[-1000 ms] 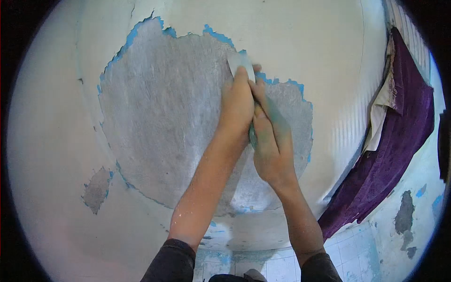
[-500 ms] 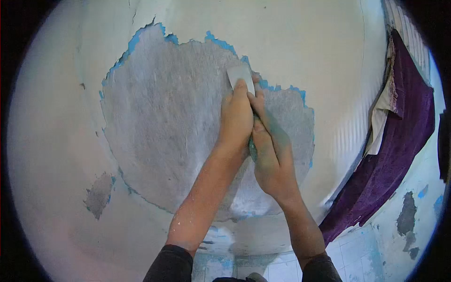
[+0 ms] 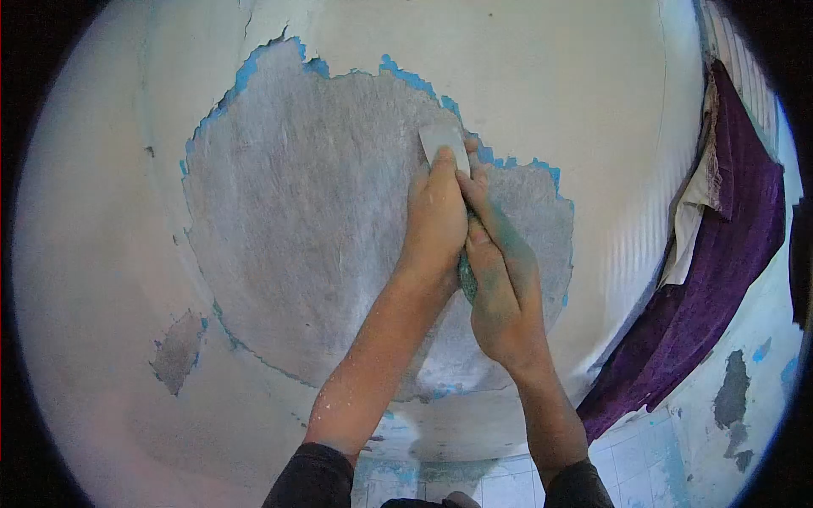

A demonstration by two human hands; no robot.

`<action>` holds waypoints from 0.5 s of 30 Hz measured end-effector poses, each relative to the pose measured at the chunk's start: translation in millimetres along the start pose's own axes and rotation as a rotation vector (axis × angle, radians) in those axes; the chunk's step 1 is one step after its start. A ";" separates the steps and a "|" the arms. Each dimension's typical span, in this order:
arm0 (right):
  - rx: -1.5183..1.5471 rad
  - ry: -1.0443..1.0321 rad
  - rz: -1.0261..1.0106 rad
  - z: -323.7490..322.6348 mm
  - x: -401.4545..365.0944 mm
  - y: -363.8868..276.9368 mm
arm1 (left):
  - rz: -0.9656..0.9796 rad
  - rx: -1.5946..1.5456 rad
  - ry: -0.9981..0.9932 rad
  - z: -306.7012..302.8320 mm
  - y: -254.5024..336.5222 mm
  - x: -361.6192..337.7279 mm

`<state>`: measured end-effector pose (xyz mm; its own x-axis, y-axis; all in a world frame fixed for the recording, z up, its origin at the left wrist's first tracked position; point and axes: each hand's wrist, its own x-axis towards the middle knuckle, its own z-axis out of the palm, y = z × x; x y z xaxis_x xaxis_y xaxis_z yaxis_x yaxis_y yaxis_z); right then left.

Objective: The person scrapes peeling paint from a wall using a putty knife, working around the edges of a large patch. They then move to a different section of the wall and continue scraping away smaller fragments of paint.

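Note:
Against the wall's bare grey patch [image 3: 313,195] lies the flat pale blade of a scraper [image 3: 442,140]. My left hand [image 3: 436,212] is closed on it, its thumb pressed along the blade. My right hand [image 3: 501,288], dusted green, is wrapped round the scraper's greenish handle, just to the right of and below my left hand. The two hands touch. Jagged blue paint edges the patch above and to the right of the blade.
Cream painted wall [image 3: 576,76] surrounds the patch. A purple cloth [image 3: 677,339] hangs on the right with a pale piece of fabric beside it. A smaller grey patch [image 3: 178,351] is at the lower left. Pale tiles [image 3: 508,489] show at the bottom.
Both hands and the scraper have moved slightly to the right and down in view. My grip looks the same.

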<state>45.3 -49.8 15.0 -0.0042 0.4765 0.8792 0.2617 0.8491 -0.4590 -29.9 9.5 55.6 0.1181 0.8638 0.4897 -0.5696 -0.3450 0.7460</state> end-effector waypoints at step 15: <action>0.053 -0.029 -0.040 3.3 -1.8 5.9 | -0.006 0.001 0.030 0.6 3.9 -2.5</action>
<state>43.6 -45.0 10.3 -0.0420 0.4478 0.8931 0.2094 0.8780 -0.4304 -32.0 5.7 57.6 0.0972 0.8764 0.4717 -0.5679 -0.3404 0.7494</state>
